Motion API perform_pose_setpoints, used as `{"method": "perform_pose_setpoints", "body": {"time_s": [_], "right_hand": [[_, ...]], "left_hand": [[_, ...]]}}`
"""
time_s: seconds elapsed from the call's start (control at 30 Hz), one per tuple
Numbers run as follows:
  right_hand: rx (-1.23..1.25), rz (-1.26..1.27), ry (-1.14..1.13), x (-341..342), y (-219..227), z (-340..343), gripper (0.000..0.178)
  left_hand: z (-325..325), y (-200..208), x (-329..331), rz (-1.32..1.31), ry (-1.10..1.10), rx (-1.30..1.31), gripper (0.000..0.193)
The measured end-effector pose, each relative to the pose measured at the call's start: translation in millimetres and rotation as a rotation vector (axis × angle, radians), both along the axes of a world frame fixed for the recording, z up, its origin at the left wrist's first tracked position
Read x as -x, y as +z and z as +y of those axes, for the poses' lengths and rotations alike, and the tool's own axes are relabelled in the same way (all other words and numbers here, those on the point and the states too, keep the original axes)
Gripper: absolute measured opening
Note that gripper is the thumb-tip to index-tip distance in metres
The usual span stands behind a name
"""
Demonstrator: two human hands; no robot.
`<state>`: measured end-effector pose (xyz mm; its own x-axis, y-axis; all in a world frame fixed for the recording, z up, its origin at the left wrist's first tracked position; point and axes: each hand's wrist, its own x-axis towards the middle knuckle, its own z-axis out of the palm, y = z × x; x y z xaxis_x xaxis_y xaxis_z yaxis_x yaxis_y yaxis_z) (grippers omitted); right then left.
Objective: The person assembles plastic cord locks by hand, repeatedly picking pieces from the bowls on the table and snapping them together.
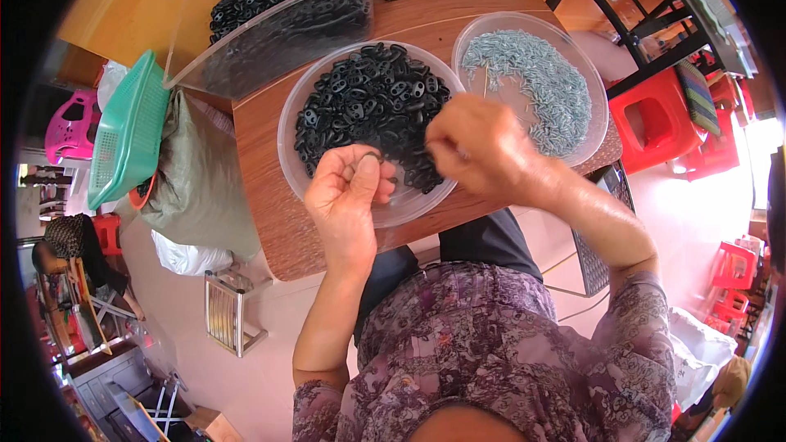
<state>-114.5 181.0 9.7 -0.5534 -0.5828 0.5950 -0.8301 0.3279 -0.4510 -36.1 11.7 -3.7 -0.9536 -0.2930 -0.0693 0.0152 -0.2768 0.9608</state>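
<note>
the left hand (348,188) pinches a small black oval piece (368,159) between thumb and fingertips over the near rim of the round clear bowl (288,160), which is heaped with the same black pieces (372,106) and sits by the table's near edge. the right hand (475,147), fingers closed together, seems to hold a thin pale pin, though it is too small to be sure. a second clear bowl (602,86) of grey pins (536,82) sits at the near right corner. the pinched piece could slip and fall off the near edge, since the grip is only at the fingertips.
</note>
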Motion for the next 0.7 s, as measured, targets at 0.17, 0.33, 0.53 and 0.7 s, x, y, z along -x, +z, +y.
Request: {"method": "perform_pose_setpoints", "body": {"time_s": [0.17, 0.33, 0.53, 0.7], "right_hand": [[0.008, -0.088, 0.096, -17, -4, -36, 0.01], [-0.029, -0.005, 0.09, -21, -5, -44, 0.012], [0.108, 0.138, 0.09, -23, -10, -50, 0.015], [0.132, 0.268, 0.106, -25, -14, -53, 0.02]], "left_hand": [[6, 1, -1, 0.031, 0.048, 0.012, 0.006], [6, 0, -2, 0.066, 0.131, -0.038, 0.002], [2, -3, -1, 0.087, 0.169, -0.142, 0.006], [5, 3, -5, 0.036, 0.227, -0.233, 0.007]]}}
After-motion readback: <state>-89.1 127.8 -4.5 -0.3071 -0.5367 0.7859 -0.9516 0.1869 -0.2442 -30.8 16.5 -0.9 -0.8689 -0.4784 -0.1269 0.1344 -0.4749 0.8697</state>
